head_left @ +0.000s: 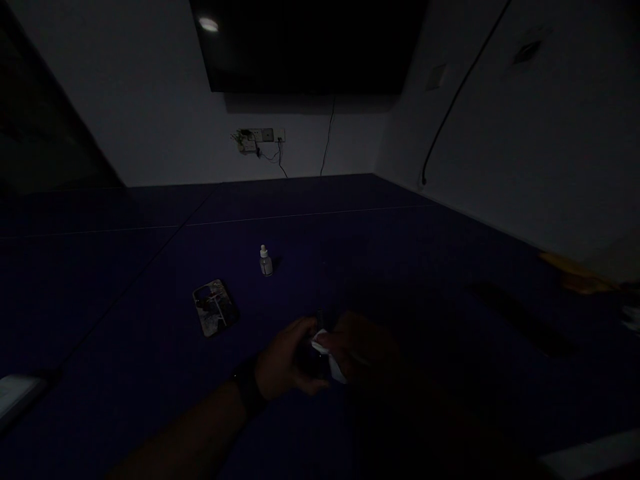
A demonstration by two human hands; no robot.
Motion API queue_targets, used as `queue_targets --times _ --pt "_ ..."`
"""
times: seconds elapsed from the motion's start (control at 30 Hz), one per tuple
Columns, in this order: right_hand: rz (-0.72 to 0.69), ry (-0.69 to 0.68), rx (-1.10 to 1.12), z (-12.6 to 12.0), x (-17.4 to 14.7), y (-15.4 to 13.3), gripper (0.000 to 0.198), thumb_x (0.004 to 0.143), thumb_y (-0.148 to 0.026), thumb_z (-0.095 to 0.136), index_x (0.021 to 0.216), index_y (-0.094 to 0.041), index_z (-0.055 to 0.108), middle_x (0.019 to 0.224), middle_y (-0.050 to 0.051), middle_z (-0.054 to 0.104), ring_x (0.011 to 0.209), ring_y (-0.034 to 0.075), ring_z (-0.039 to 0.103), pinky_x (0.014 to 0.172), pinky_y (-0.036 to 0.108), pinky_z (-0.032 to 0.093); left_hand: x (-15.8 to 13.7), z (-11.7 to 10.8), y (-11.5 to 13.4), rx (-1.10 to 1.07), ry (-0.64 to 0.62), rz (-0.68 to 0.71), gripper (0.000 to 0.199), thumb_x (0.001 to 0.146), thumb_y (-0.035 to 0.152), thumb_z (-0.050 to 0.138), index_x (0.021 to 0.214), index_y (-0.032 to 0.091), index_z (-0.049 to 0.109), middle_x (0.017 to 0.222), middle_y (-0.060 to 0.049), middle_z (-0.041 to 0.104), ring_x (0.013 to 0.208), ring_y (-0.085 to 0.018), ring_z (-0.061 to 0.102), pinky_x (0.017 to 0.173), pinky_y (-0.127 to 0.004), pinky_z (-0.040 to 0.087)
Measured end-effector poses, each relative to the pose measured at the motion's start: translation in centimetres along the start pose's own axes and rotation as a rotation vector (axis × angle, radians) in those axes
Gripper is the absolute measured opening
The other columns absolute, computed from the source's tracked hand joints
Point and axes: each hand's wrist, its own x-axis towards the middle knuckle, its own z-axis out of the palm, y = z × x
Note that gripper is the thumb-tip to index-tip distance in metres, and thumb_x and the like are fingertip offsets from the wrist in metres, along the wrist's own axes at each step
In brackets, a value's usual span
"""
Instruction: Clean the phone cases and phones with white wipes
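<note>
In dim light, both my hands work close together over the dark blue surface. My left hand (283, 360), with a dark band on its wrist, curls around a dark object (316, 363) whose kind I cannot make out. A crumpled white tissue or cloth (336, 369) is pinched in my right hand (363, 343), against that object. Much of my right hand and arm is lost in shadow. Beyond my left hand lie a patterned phone case (216, 308) and an upright dropper bottle (266, 263) with a white top; neither is touched.
A long dark flat item (520, 317) lies on the right, with something yellow (577, 273) past it. White-edged objects show at the lower left (20, 393) and lower right. A large dark screen (310, 47) hangs above wall sockets (263, 137) and cables.
</note>
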Motion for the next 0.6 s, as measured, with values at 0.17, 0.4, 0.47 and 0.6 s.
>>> queue_targets --times 0.17,0.4,0.47,0.6 --pt "-0.087 -0.054 0.093 -0.2 0.0 -0.5 0.022 0.095 -0.014 0.054 0.114 -0.020 0.063 0.076 0.001 0.068 0.067 0.013 0.062 0.064 0.026 0.050 0.1 -0.1 1.0 -0.004 -0.008 -0.023 0.080 0.061 0.036 0.092 0.132 0.023 0.057 0.122 -0.009 0.065 0.108 -0.029 0.063 0.097 -0.043 0.052" --pt "0.111 0.008 -0.112 -0.2 1.0 -0.3 0.021 0.099 -0.015 0.049 0.112 -0.020 0.065 0.085 0.004 0.072 0.073 0.015 0.065 0.068 0.026 0.053 0.0 0.0 -0.3 0.006 0.006 0.016 0.090 0.057 0.040 0.094 0.136 0.023 0.054 0.128 -0.011 0.063 0.116 -0.033 0.059 0.104 -0.047 0.047" --pt "0.110 -0.014 -0.107 -0.2 0.9 -0.1 0.021 0.099 -0.016 0.049 0.112 -0.021 0.065 0.084 0.003 0.071 0.071 0.015 0.065 0.067 0.026 0.053 0.0 0.0 -0.5 0.012 0.014 0.014 0.091 0.057 0.041 0.094 0.136 0.023 0.054 0.128 -0.011 0.063 0.115 -0.032 0.060 0.103 -0.046 0.048" --pt "0.012 -0.055 -0.032 -0.5 0.4 0.0 0.023 0.097 -0.014 0.051 0.114 -0.021 0.064 0.082 0.003 0.070 0.070 0.015 0.063 0.066 0.027 0.052 0.1 -0.1 -0.1 0.024 0.030 0.007 0.089 0.055 0.043 0.095 0.133 0.022 0.057 0.126 -0.011 0.064 0.112 -0.031 0.061 0.102 -0.044 0.049"
